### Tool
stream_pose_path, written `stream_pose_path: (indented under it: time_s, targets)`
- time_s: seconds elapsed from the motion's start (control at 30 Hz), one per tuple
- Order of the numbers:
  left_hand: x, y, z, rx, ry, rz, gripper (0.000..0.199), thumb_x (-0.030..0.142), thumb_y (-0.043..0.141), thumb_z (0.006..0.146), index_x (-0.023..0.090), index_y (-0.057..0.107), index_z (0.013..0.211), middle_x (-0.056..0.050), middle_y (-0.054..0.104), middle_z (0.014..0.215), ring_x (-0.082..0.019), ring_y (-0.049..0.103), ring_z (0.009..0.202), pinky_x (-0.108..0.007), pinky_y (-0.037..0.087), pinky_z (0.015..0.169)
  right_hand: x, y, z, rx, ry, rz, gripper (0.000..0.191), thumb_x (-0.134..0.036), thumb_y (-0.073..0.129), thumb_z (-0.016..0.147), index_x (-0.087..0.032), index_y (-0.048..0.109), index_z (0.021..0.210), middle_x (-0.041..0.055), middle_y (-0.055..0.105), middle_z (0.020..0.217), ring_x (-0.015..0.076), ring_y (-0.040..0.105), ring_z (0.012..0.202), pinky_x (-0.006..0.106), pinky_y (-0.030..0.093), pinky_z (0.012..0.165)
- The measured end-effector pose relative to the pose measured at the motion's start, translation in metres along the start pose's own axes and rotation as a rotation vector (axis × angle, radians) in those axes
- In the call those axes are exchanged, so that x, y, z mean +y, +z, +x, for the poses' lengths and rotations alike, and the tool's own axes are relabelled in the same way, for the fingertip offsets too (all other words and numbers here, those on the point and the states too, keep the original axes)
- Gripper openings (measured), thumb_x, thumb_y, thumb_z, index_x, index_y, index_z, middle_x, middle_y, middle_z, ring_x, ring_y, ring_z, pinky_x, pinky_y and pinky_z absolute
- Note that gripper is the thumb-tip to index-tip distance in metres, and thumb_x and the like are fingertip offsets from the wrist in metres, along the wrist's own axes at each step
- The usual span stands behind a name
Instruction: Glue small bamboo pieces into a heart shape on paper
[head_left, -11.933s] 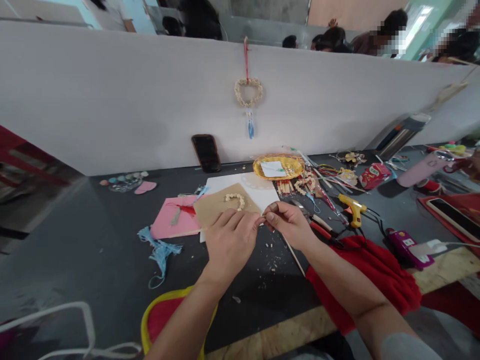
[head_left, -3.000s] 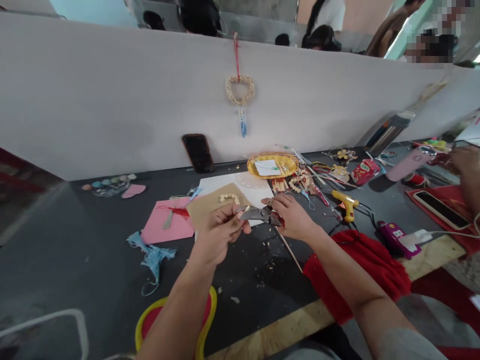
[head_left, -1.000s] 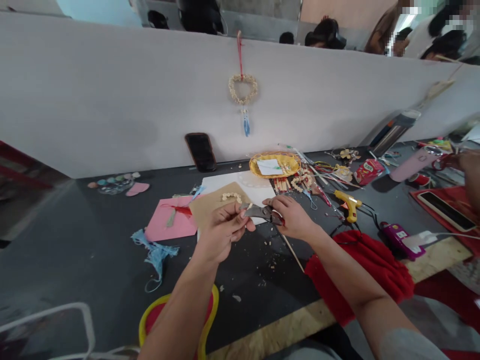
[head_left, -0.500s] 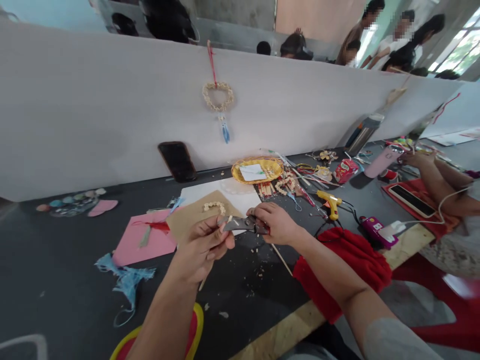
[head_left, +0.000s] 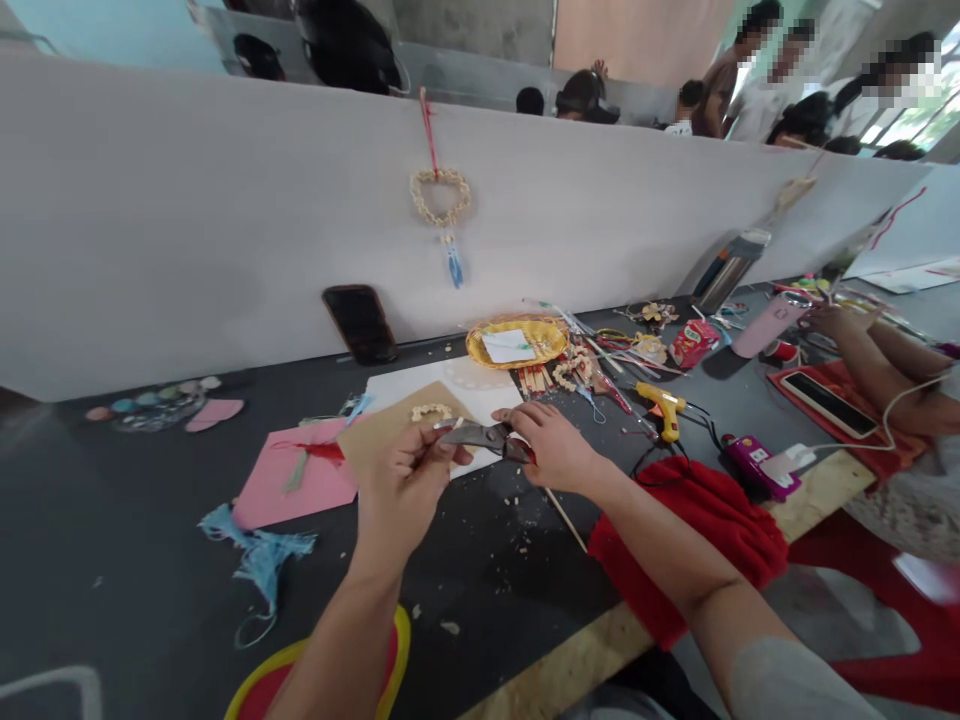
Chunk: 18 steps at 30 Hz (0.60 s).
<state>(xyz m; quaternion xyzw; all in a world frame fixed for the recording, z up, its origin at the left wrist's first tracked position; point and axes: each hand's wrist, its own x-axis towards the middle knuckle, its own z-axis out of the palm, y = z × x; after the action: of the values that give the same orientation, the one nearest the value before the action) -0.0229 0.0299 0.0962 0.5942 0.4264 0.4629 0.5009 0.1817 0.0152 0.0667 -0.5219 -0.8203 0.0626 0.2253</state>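
Note:
My right hand is closed around the handles of dark metal scissors, whose blades point left. Pinched in my left hand is a thin pale wooden stick, its tip up against the blades; most of it is hidden by my fingers. Just beyond, a curved row of small pale wooden pieces lies on brown paper. Another thin stick rests on the dark table below my right wrist, among small pale chips.
A heart-shaped wooden ornament hangs on the white partition. Behind my hands stands a yellow basket. To the right are a yellow glue gun, red cloth and a co-worker's arms. Blue tassels lie left.
My left hand has turned, with its fingers drawn in at the blades. The scissors have tilted, and red on their handle now shows. The whole view has shifted slightly.

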Motion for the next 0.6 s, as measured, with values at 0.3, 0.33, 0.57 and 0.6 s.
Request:
stream_pose_path:
  time_s: [0.3, 0.33, 0.57, 0.6]
  targets:
    - [0.008, 0.004, 0.002, -0.091, -0.191, -0.282, 0.031, 0.037, 0.078, 0.067, 0.013, 0.058, 0.067, -0.001, 0.060, 0.054, -0.002, 0.031, 0.036, -0.018, 0.015, 0.038, 0.008, 0.003, 0.000, 0.021, -0.033, 0.009, 0.057, -0.009, 0.058, 0.065, -0.015, 0.056, 0.121, 0.0129, 0.065, 0.112, 0.0266, 0.059, 0.103, 0.038, 0.046, 0.090]
    - [0.009, 0.005, 0.002, -0.086, -0.197, -0.288, 0.032, 0.037, 0.078, 0.067, 0.013, 0.058, 0.068, -0.001, 0.060, 0.054, -0.002, 0.031, 0.036, -0.018, 0.015, 0.038, 0.008, 0.005, -0.001, 0.019, -0.028, 0.008, 0.057, -0.009, 0.059, 0.064, -0.015, 0.056, 0.120, 0.0127, 0.065, 0.111, 0.0267, 0.060, 0.102, 0.038, 0.046, 0.089]
    - [0.010, 0.003, 0.002, -0.138, -0.203, -0.314, 0.032, 0.035, 0.078, 0.068, 0.013, 0.056, 0.064, -0.003, 0.062, 0.054, -0.002, 0.030, 0.037, -0.017, 0.016, 0.037, 0.014, 0.011, 0.000, 0.044, -0.090, 0.043, 0.050, -0.010, 0.054, 0.075, -0.016, 0.052, 0.125, 0.0140, 0.062, 0.118, 0.0273, 0.056, 0.108, 0.041, 0.046, 0.091]
    - [0.010, 0.002, 0.003, -0.160, -0.215, -0.327, 0.032, 0.036, 0.078, 0.068, 0.013, 0.055, 0.063, -0.003, 0.062, 0.053, -0.001, 0.029, 0.036, -0.017, 0.015, 0.037, 0.015, 0.011, 0.001, 0.045, -0.112, 0.056, 0.050, -0.010, 0.054, 0.076, -0.016, 0.051, 0.125, 0.0142, 0.061, 0.118, 0.0275, 0.056, 0.108, 0.041, 0.046, 0.091]
